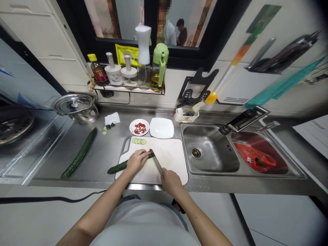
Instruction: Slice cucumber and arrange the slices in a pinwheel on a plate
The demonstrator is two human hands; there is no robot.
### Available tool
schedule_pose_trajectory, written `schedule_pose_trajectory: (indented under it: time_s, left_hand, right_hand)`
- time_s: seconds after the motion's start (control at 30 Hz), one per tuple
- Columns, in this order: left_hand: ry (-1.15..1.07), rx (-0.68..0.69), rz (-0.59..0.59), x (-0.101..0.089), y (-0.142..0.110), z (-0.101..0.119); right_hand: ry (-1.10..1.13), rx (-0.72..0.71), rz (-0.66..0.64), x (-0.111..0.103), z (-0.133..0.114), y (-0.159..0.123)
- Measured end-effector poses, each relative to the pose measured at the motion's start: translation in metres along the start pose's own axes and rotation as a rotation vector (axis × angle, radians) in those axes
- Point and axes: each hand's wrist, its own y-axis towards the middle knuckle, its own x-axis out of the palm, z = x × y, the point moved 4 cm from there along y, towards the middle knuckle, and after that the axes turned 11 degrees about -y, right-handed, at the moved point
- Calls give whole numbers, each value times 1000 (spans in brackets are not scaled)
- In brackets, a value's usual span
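My left hand (137, 160) is curled over a cucumber (117, 167) that lies across the left part of the white cutting board (172, 160). My right hand (171, 181) grips the handle of a knife (155, 161), whose blade tip meets the cucumber's cut end by my left fingers. Several cut cucumber slices (138, 141) lie in a row at the board's far left corner.
A whole cucumber (79, 154) lies on the steel counter at left, with trimmed bits (108, 128) by a tissue. A dish of red chilli pieces (139, 127) and an empty white plate (161, 127) sit behind the board. A double sink (211, 153) is at right, a pot (74, 106) at far left.
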Motion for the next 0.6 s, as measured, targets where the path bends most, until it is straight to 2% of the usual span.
schedule_pose_trajectory:
  time_s: [0.43, 0.6]
  left_hand:
    - [8, 2, -8, 2, 0, -3]
    - [15, -4, 1, 2, 0, -3]
  right_hand:
    - [-23, -7, 19, -10, -11, 13]
    - [-14, -1, 13, -8, -11, 12]
